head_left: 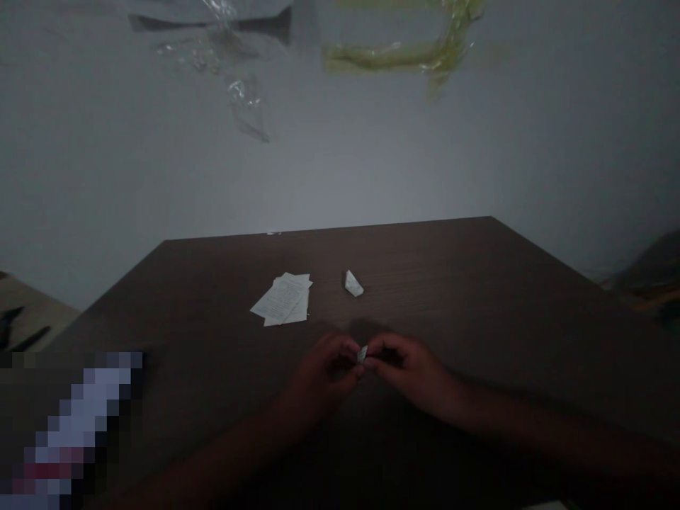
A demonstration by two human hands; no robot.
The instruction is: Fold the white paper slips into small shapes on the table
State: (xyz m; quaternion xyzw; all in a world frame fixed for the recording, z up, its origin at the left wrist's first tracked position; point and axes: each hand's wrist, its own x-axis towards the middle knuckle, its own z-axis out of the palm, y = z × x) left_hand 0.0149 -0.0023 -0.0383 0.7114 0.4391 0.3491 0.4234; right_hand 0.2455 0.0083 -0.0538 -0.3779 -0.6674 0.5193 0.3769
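A small piece of folded paper (pixel 362 354) is pinched between my two hands, low over the near middle of the table. My left hand (pixel 330 365) has its thumb and fingers closed on the paper's left side. From the right, my right hand (pixel 406 365) pinches the same piece, fingertips close to those of the left. Much of the paper is hidden by the fingers. Just beyond them lies a folded paper piece (pixel 353 284). Farther left, a loose stack of printed paper sheets (pixel 284 299) rests flat on the table.
The brown wooden table (pixel 425 262) meets a pale wall (pixel 340 156) that carries strips of yellow tape (pixel 387 58) and clear tape. A pixelated, blurred-out object (pixel 79 425) is at the lower left. A white scrap (pixel 273 233) sits at the table's back edge.
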